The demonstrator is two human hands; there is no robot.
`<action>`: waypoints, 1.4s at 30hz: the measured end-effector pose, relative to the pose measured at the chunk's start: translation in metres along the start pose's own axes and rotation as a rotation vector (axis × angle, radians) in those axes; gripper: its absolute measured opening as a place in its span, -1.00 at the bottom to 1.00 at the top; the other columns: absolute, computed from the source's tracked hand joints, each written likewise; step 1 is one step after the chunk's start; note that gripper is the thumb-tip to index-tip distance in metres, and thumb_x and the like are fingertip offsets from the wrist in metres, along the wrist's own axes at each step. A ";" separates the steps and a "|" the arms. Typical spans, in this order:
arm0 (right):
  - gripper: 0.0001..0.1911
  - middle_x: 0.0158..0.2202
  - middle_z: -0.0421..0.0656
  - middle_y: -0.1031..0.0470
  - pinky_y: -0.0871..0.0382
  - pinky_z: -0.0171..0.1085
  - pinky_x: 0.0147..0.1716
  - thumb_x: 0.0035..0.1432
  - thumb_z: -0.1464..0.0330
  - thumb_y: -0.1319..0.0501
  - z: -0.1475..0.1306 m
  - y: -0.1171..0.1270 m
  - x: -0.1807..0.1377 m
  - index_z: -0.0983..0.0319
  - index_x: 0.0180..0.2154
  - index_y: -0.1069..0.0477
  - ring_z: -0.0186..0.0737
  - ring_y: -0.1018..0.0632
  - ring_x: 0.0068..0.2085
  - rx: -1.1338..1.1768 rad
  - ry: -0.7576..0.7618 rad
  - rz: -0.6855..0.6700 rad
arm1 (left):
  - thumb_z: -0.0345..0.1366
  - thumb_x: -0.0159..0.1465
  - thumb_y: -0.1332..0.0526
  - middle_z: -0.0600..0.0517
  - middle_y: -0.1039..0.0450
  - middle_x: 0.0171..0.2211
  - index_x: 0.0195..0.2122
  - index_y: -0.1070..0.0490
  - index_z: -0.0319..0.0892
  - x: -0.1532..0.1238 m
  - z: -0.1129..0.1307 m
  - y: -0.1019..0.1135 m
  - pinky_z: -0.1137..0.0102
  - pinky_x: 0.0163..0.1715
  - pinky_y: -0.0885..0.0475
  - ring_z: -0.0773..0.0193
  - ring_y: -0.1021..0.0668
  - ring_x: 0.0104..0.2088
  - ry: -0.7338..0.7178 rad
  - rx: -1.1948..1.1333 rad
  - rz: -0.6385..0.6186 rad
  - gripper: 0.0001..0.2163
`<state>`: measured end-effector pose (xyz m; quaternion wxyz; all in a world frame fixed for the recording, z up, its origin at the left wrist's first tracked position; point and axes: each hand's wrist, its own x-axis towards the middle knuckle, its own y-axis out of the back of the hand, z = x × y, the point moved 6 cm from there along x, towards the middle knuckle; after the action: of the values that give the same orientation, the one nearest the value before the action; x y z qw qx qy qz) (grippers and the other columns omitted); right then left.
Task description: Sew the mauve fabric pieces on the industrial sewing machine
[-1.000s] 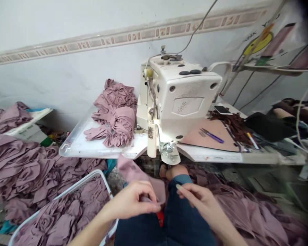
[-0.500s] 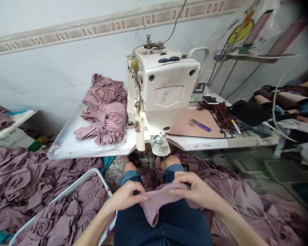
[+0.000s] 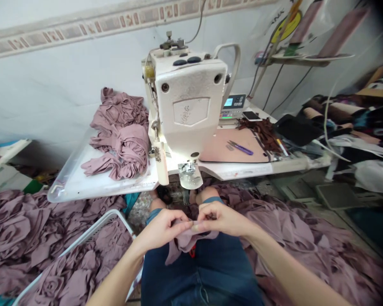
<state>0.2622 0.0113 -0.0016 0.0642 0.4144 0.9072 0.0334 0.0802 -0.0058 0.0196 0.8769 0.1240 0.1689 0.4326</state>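
Blue jeans (image 3: 198,276) are nearest, and a small pink cloth (image 3: 185,241) hangs just over them. The left hand (image 3: 167,229) pinches it between thumb and fingers. The right hand (image 3: 225,219) pinches it too, and their tips are close together. The left arm (image 3: 123,265) slants in from the near left, the right arm (image 3: 284,263) from the near right. A white basket (image 3: 127,224) of pink cloth is on the left; a big left heap (image 3: 15,238) lies beside it. A right heap (image 3: 306,250) lies low. Farther on, the table (image 3: 242,171) and sewing machine (image 3: 191,89) stand in front of the hands. A pink pile (image 3: 124,144) sits left of the machine. Purple snips (image 3: 241,148) lie right of it, with a phone (image 3: 251,116) behind.
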 end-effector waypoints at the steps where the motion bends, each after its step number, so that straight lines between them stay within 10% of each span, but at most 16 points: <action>1: -0.62 -0.39 -0.19 -0.50 -0.35 -0.30 -0.32 0.21 0.02 -0.50 0.000 0.004 -0.001 0.21 -0.39 -0.72 -0.24 -0.50 -0.33 0.004 0.023 0.040 | -0.11 0.43 -0.35 0.12 -0.38 -0.46 -0.22 -0.58 -0.22 -0.001 -0.006 0.003 0.46 -0.41 -0.23 0.35 -0.36 -0.44 0.023 -0.064 0.064 -0.75; 7: -0.58 -0.43 -0.18 -0.56 -0.36 -0.28 -0.34 0.27 0.00 -0.44 0.007 0.012 -0.007 0.23 -0.35 -0.72 -0.21 -0.51 -0.38 0.099 -0.004 0.275 | -0.02 0.35 -0.44 0.03 -0.52 -0.37 0.03 -0.66 -0.20 -0.002 -0.019 0.014 0.44 -0.37 -0.38 0.29 -0.50 -0.40 -0.065 -0.317 0.250 -0.62; 18: -0.65 -0.42 -0.13 -0.58 -0.40 -0.21 -0.32 0.46 0.15 -0.32 -0.055 0.005 -0.024 0.17 -0.33 -0.69 -0.15 -0.56 -0.37 -0.257 0.248 0.558 | -0.24 0.62 -0.03 -0.03 -0.43 -0.36 0.00 -0.65 -0.22 -0.007 0.014 0.026 0.36 -0.34 -0.32 0.22 -0.48 -0.36 -0.445 0.404 0.325 -0.63; 29: -0.56 -0.54 -0.21 -0.39 -0.26 -0.24 -0.44 0.26 0.06 -0.41 -0.062 0.038 -0.001 0.20 -0.53 -0.53 -0.24 -0.37 -0.47 -0.116 0.191 0.734 | -0.10 0.55 -0.15 0.04 -0.48 -0.41 -0.35 -0.51 -0.18 0.023 0.043 0.050 0.39 -0.28 -0.34 0.24 -0.48 -0.35 -0.192 0.076 0.394 -0.63; 42: -0.50 -0.57 -0.19 -0.47 -0.27 -0.26 -0.48 0.09 -0.05 -0.51 -0.040 0.073 0.022 0.25 -0.51 -0.60 -0.26 -0.37 -0.49 0.069 0.139 0.794 | -0.07 0.37 -0.35 0.11 -0.33 -0.44 -0.30 -0.36 -0.10 0.055 0.035 0.067 0.40 -0.33 -0.34 0.27 -0.41 -0.41 -0.168 -0.173 0.667 -0.73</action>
<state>0.2968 0.0759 0.0441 -0.0291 0.7313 0.6794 0.0531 0.0777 0.0759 0.0658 0.7056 0.1328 0.0092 0.6960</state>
